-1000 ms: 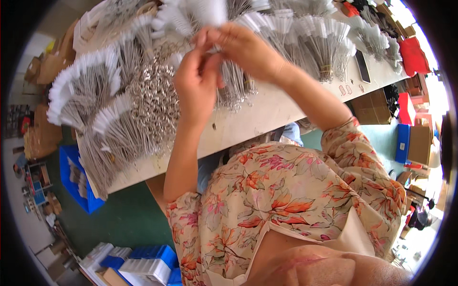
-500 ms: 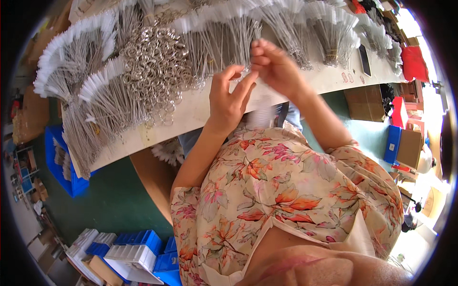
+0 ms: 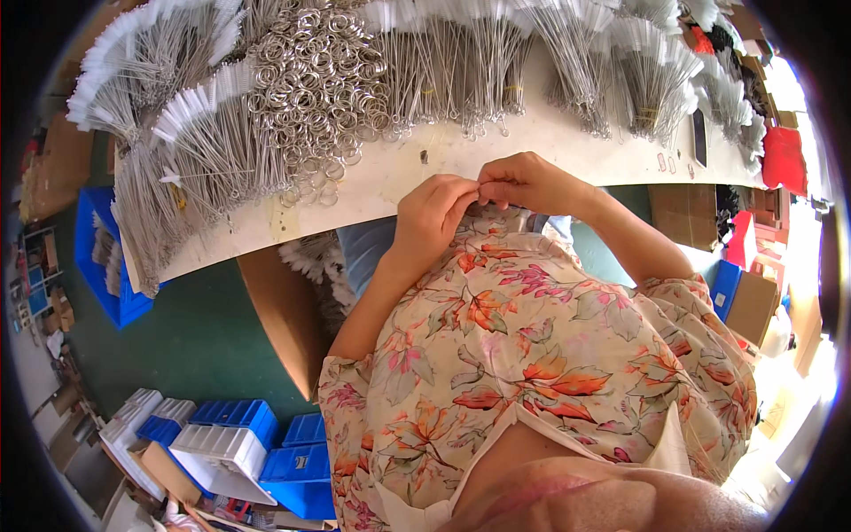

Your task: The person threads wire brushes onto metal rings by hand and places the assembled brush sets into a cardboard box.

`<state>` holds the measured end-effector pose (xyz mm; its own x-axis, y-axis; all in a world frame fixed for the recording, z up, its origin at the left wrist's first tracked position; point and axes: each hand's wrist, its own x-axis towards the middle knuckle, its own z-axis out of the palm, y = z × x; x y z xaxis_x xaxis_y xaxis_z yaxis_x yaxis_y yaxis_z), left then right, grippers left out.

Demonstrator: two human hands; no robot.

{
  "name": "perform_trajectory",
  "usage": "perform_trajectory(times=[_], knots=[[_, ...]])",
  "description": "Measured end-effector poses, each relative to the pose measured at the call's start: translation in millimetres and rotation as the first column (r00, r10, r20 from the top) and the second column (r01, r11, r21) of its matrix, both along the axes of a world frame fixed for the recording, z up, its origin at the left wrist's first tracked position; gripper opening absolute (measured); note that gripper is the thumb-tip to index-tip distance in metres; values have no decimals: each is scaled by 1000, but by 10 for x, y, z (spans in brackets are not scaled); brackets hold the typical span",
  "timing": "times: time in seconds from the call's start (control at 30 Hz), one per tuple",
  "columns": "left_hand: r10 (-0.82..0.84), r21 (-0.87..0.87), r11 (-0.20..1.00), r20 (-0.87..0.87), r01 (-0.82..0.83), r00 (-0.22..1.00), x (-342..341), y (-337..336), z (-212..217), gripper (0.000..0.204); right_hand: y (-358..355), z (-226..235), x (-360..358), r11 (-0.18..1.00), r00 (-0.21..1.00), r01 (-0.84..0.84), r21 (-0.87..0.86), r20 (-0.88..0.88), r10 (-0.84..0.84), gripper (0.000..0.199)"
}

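Left hand (image 3: 433, 220): fingers curled, thumb drawn to fingertips. Right hand (image 3: 536, 184): same pinch, fingertips meeting the left ones, in view at the near edge of the table (image 3: 386, 182). Brushes at left (image 3: 213, 133): on the table, long axes slanted, bristles to upper left, wire handles to lower right. Rings (image 3: 310, 84): heaped alongside. Brushes at centre (image 3: 487, 71): on the table beyond the hands, bristles away from the body, handles toward it. Hidden: contents of the pinch; cannot tell if anything held. Cut off: some bundles at top. Compared with half a second earlier: fingertips together instead of apart, drawn back toward the shirt (image 3: 532, 381).
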<state>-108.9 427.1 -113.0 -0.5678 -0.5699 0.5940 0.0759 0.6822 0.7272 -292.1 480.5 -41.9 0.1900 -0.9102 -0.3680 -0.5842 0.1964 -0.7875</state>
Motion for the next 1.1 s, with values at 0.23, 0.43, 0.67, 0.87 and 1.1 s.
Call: perform_trajectory(times=[0.23,0.43,0.67,0.87,1.1], knots=[[205,-411,906,209,-104,956,142,-695,418,11,-92,67,-190,994,995,93,54,20,-94,19],[444,-460,861,471,-217,762,49,-1331,370,12,-8,-246,-276,895,576,-322,-309,-814,-75,12],[440,-443,859,386,-256,810,224,-1228,319,9,-86,-116,-107,915,976,192,-356,-33,-218,15],[250,435,861,93,-265,964,191,-875,830,10,-504,296,143,907,862,360,-220,449,-234,19],[224,331,907,148,-262,963,146,-562,1014,8,-521,370,384,867,798,350,-356,598,-77,9]])
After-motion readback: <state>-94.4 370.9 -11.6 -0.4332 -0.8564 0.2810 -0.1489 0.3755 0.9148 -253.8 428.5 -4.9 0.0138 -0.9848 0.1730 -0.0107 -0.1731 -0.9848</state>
